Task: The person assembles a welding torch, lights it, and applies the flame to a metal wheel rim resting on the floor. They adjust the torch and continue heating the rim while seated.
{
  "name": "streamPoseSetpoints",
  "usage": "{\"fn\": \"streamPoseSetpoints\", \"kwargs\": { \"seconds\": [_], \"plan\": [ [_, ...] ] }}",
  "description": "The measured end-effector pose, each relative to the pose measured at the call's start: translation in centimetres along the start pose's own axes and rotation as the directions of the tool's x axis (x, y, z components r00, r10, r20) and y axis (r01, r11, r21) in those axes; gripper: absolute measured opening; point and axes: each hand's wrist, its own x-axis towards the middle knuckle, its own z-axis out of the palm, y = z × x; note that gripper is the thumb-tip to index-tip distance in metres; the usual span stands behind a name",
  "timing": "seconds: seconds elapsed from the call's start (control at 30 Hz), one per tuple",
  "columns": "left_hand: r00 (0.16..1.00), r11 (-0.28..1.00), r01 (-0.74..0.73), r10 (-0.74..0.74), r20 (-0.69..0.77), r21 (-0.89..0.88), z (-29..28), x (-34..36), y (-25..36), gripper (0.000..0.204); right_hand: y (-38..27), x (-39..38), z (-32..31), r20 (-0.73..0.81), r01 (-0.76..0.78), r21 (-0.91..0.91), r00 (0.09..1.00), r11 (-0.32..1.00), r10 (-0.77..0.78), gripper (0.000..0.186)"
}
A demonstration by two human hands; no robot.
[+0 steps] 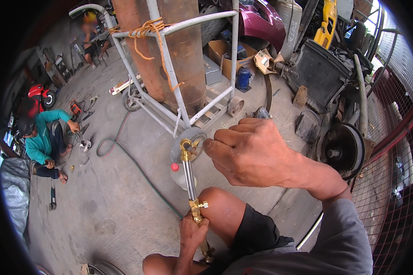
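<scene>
Torch [190, 176] in left hand [192, 234], brass head [186, 145] near right hand [261, 158].

A grey, stained concrete floor [114, 197] spreads before me. Red wire mesh [384, 208] at right lets daylight in.

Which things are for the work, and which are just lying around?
Seemingly for the work:
torch, in the left hand, right hand near its tip
green hose, running toward it

Seemingly just lying about:
purple panel
blue jack
cardboard box
</scene>
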Motion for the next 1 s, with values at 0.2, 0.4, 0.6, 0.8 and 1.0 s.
{"fn": "streamPoseSetpoints", "kwargs": {
  "seconds": [0.2, 0.4, 0.6, 0.8, 1.0],
  "plan": [
    [1.0, 1.0, -0.003, 0.003, -0.005, -0.019, 0.1, -0.1, 0.0, 0.03, 0.0, 0.2, 0.4, -0.002, 0.01, 0.06, 1.0, 0.998, -0.01, 0.018],
    [1.0, 1.0, -0.001, 0.001, -0.007, -0.017, 0.1, 0.0, 0.0, 0.03, -0.1, 0.2, 0.6, 0.021, 0.015, 0.056, 1.0, 0.998, -0.016, 0.02],
    [1.0, 1.0, 0.005, -0.005, 0.005, 0.001, 0.3, 0.1, -0.4, 0.031, 0.0, 0.1, 1.0, 0.046, 0.0, 0.062, 0.999, 0.998, -0.003, 0.022],
    [1.0, 1.0, -0.003, 0.004, -0.019, 0.019, 0.2, -0.1, 0.1, 0.029, -0.2, 0.4, 1.6, 0.038, 0.037, 0.016, 0.999, 0.999, -0.038, 0.022],
    [1.0, 1.0, -0.014, 0.014, -0.005, 0.019, 0.2, -0.1, 0.4, 0.03, -0.9, 0.3, 3.1, -0.074, 0.118, -0.119, 0.989, 0.986, -0.127, 0.021]
  ]
}}
